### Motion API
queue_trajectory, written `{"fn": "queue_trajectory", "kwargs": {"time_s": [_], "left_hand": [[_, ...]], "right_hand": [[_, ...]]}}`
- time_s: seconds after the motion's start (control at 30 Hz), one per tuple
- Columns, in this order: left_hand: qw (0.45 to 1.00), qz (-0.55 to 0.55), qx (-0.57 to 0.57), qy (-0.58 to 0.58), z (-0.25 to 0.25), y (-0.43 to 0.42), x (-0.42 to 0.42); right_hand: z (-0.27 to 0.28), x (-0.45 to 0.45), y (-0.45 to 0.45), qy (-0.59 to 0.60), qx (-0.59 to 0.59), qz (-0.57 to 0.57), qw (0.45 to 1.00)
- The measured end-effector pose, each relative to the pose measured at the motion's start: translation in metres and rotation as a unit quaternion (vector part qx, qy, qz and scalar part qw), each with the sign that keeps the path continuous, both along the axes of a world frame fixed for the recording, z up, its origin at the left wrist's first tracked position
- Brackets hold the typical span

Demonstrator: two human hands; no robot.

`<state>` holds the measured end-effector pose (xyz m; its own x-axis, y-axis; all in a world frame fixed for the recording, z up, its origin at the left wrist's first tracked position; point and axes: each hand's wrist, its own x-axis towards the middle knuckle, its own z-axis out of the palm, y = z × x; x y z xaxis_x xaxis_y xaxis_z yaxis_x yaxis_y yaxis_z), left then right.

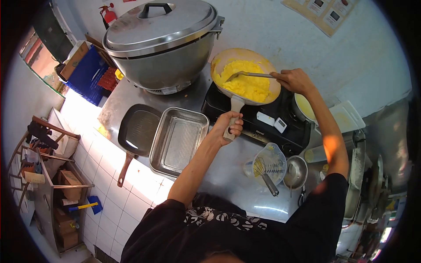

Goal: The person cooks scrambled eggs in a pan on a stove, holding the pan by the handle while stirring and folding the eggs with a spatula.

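Note:
A light-coloured pan (272, 92) holding yellow scrambled egg (250, 83) is over the black stove (252, 120). My left hand (228, 127) is wrapped round the pan's handle. In my right hand (294, 81) is the handle of a spatula (258, 75), whose head rests in the egg. A white card and a small white timer (280, 125) lie on the stove just right of my left hand. Left of that hand, a rectangular metal tray (179, 140) stands beside a dark square pan (139, 127).
A large lidded rice cooker (162, 52) stands behind the trays. Near the counter's front are a clear jug (280, 162) with a whisk (266, 176) and a metal bowl (296, 173). At the right are a pot (303, 107) and a white board (347, 117).

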<state>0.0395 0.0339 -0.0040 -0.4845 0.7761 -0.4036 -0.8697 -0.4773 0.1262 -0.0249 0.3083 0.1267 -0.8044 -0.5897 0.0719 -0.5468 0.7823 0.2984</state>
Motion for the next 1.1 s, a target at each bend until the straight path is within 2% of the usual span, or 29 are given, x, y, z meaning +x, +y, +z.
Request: {"fn": "queue_trajectory", "kwargs": {"time_s": [0.17, 0.23, 0.33, 0.43, 0.6, 0.67, 0.77, 1.0, 1.07, 1.1], "left_hand": [[1.000, -0.003, 0.013, -0.006, 0.000, -0.001, 0.001], [1.000, 0.002, 0.004, -0.001, 0.002, -0.001, 0.001], [1.000, 0.003, 0.004, -0.001, 0.004, -0.001, 0.002], [1.000, -0.002, 0.002, 0.004, 0.004, 0.000, 0.001], [1.000, 0.004, 0.000, 0.003, 0.003, 0.001, 0.004], [1.000, 0.003, -0.002, 0.003, 0.003, 0.003, 0.004], [1.000, 0.008, 0.009, 0.004, 0.001, 0.002, 0.002], [1.000, 0.006, 0.009, 0.007, 0.003, 0.002, 0.004], [1.000, 0.008, 0.011, 0.008, 0.002, 0.002, 0.002], [1.000, 0.006, 0.013, 0.009, 0.001, 0.002, 0.002]], "right_hand": [[0.039, 0.053, 0.015, 0.018, 0.055, -0.040, 0.998], [0.052, 0.074, 0.013, -0.011, 0.058, -0.107, 0.993], [0.052, 0.101, -0.011, -0.049, 0.047, -0.139, 0.988], [0.010, 0.106, -0.046, -0.068, 0.042, -0.183, 0.980], [-0.035, 0.077, -0.103, -0.048, -0.052, -0.270, 0.960], [-0.057, 0.052, -0.105, 0.010, -0.108, -0.313, 0.944], [-0.055, 0.033, -0.097, 0.050, -0.116, -0.291, 0.948], [0.039, 0.098, -0.126, 0.044, -0.111, -0.255, 0.960], [0.052, 0.108, -0.150, -0.104, -0.065, -0.268, 0.956], [0.044, 0.104, -0.155, -0.105, -0.066, -0.268, 0.955]]}}
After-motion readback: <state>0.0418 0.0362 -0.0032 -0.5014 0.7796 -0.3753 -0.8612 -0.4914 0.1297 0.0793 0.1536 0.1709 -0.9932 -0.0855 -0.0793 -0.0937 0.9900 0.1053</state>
